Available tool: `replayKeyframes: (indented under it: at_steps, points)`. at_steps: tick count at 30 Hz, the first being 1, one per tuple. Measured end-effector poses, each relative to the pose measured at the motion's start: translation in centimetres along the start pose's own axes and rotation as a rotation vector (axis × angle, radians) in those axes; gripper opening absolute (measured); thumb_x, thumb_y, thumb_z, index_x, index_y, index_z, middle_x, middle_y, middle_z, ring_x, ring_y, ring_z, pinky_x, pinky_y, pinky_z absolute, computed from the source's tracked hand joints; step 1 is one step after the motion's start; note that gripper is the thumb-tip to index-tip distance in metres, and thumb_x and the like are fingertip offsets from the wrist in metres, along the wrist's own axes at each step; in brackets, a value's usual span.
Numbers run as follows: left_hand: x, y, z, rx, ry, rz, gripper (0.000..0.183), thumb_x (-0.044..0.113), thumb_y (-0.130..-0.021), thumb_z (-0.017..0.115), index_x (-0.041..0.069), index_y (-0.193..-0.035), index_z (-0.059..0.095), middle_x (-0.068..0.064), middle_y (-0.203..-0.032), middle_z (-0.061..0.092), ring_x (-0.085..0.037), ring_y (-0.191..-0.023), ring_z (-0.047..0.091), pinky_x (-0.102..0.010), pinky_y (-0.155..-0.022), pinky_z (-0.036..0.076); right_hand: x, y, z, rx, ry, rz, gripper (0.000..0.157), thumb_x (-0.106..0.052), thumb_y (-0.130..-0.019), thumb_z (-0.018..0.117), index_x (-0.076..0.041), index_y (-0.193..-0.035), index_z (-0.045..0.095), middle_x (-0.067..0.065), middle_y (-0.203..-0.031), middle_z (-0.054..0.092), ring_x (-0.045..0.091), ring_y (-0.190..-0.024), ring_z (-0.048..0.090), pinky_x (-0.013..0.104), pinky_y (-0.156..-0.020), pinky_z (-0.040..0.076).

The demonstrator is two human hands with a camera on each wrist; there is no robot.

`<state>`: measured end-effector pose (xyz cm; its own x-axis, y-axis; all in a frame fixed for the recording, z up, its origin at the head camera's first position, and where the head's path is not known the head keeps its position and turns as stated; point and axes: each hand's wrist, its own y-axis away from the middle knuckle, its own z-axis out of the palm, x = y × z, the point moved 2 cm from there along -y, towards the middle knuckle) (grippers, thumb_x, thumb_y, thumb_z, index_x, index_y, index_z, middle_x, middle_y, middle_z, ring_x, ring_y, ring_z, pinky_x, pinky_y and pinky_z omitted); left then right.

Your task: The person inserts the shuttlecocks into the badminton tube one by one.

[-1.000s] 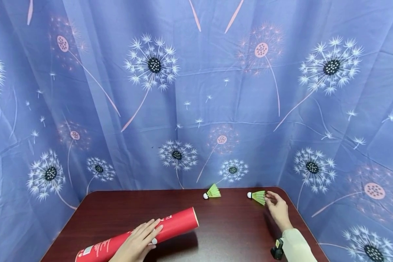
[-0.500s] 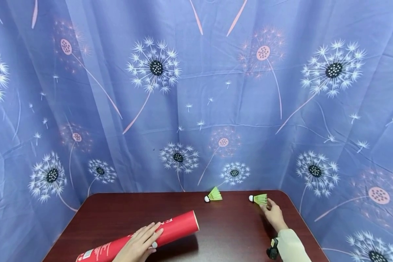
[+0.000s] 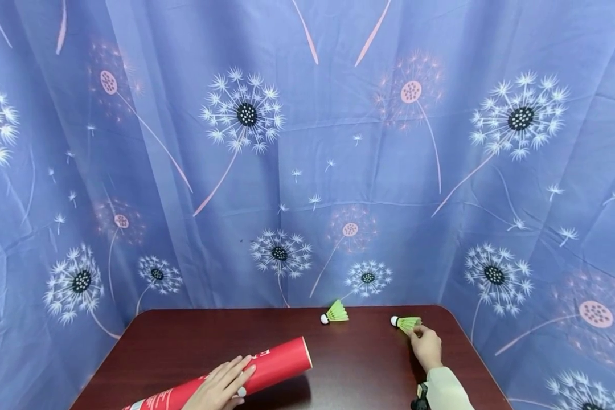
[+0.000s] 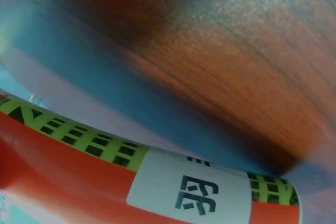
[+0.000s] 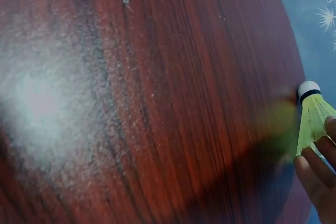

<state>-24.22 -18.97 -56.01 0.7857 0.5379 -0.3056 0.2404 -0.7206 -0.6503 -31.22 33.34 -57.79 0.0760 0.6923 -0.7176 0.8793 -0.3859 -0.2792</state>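
Observation:
A long red shuttlecock tube (image 3: 282, 361) slants across the front left of the table, its right end raised. My left hand (image 3: 220, 387) grips it, fingers laid over the top and thumb on the near side; a small white rounded spot shows beside the fingers. In the left wrist view the tube (image 4: 68, 166) shows a green checked band and a white label (image 4: 191, 187). At the back right, my right hand (image 3: 425, 346) pinches the feather skirt of a yellow-green shuttlecock (image 3: 404, 323). The right wrist view shows this shuttlecock (image 5: 313, 116) between the fingertips (image 5: 307, 169), white cork pointing away.
Another yellow-green shuttlecock (image 3: 335, 312) lies near the back edge of the dark wooden table (image 3: 195, 330). A blue dandelion-print curtain (image 3: 307, 142) hangs behind and on both sides of it.
My right hand has shifted from the shuttlecock's feather end to its near side, fingers now closed on the skirt. The left hand and tube hold their place; the view has tilted up slightly.

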Motion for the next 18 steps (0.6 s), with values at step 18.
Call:
replayKeyframes:
  at_steps: [18]
  points:
    - [0.5,-0.3,-0.9,-0.007,0.057,-0.021,0.054,0.045,-0.102,0.035,0.006,-0.134,0.055,-0.015,-0.132,0.056,-0.018,-0.14,0.031,-0.026,-0.116,0.014,-0.5,1.7,-1.9,0.187,-0.034,-0.091,0.007,-0.005,-0.082,0.073,0.002,-0.083,0.074,0.017,-0.081,0.071,0.039,-0.078,0.065,0.05,-0.073,0.046]
